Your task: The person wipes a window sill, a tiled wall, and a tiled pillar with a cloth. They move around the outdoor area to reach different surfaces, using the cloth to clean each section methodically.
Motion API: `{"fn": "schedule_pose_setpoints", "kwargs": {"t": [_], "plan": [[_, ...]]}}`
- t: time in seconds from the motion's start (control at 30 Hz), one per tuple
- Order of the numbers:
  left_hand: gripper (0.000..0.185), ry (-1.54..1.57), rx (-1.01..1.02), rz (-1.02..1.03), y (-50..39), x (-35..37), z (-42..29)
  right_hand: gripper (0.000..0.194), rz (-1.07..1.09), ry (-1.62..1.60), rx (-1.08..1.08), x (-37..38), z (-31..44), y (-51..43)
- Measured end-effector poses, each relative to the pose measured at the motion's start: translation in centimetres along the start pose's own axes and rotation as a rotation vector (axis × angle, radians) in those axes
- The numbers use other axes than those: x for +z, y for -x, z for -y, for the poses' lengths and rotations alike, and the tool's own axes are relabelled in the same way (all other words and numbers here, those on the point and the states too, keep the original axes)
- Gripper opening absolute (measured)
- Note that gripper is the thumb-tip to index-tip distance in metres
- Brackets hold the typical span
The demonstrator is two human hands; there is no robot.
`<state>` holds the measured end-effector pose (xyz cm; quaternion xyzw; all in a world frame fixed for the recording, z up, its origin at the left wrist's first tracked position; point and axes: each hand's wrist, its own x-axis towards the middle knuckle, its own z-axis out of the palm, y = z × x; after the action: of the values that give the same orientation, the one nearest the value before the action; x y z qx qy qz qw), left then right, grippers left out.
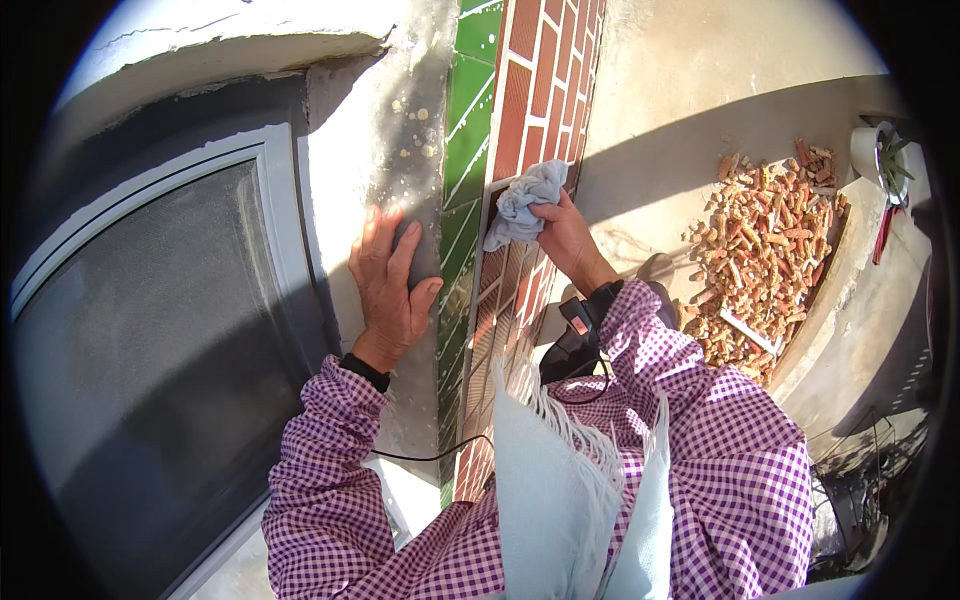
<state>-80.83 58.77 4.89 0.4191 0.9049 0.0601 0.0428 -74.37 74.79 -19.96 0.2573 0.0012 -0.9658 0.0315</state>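
Observation:
My right hand (pixel 566 236) grips a crumpled pale blue-grey cloth (pixel 525 204), which lies against the red brick-pattern tiles (pixel 523 112) of the wall. My left hand (pixel 391 281) rests with its fingers spread on the grey ledge (pixel 409 135), beside the strip of green tiles (pixel 469 97). Nothing is held in it. The green strip runs between the ledge and the brick-pattern tiles. Black bands circle both wrists, and purple checked sleeves cover the arms. The fringed ends of a light blue scarf (pixel 555 465) hang in front of my body.
A window with a pale frame (pixel 281 195) and a mesh screen (pixel 172 300) is at the left. On the concrete ground at the right lies a heap of corn cobs (pixel 757 247) with a white strip (pixel 750 332) on it. A potted plant (pixel 892 161) stands beyond. A black cable (pixel 427 457) crosses the tiles.

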Motion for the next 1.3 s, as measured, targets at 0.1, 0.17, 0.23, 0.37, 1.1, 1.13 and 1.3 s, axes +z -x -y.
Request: {"fn": "schedule_pose_setpoints", "kwargs": {"t": [0.1, 0.17, 0.23, 0.37, 1.1, 1.13, 1.3], "plan": [[0.058, -0.019, -0.006, 0.016, 0.1, -0.1, -0.1, 0.049, 0.019, -0.028, -0.114, 3.6, 7.4, 0.2], [0.058, -0.019, -0.007, 0.011, 0.1, 0.0, -0.2, 0.053, 0.12, -0.013, -0.138, 4.8, 9.8, 2.4], [0.058, -0.022, 0.002, -0.001, 0.1, 0.1, -0.2, 0.057, 0.243, -0.063, -0.094, 5.1, 11.0, 4.5], [0.056, -0.02, 0.014, -0.018, -0.1, 0.3, -0.2, 0.061, 0.347, -0.102, -0.068, 4.3, 11.3, 7.1], [0.066, -0.034, 0.059, 0.026, 0.1, 0.0, -0.2, 0.059, -0.022, 1.195, -0.353, 16.0, 11.6, 5.0], [0.066, -0.046, 0.061, 0.036, 0.1, -0.1, -0.2, 0.061, 0.012, 1.3, -0.36, 16.5, 10.9, 5.0], [0.067, -0.029, 0.043, 0.117, 0.2, -0.6, -0.3, 0.052, 0.054, 1.315, -0.273, 18.0, 11.0, 3.7]]}}
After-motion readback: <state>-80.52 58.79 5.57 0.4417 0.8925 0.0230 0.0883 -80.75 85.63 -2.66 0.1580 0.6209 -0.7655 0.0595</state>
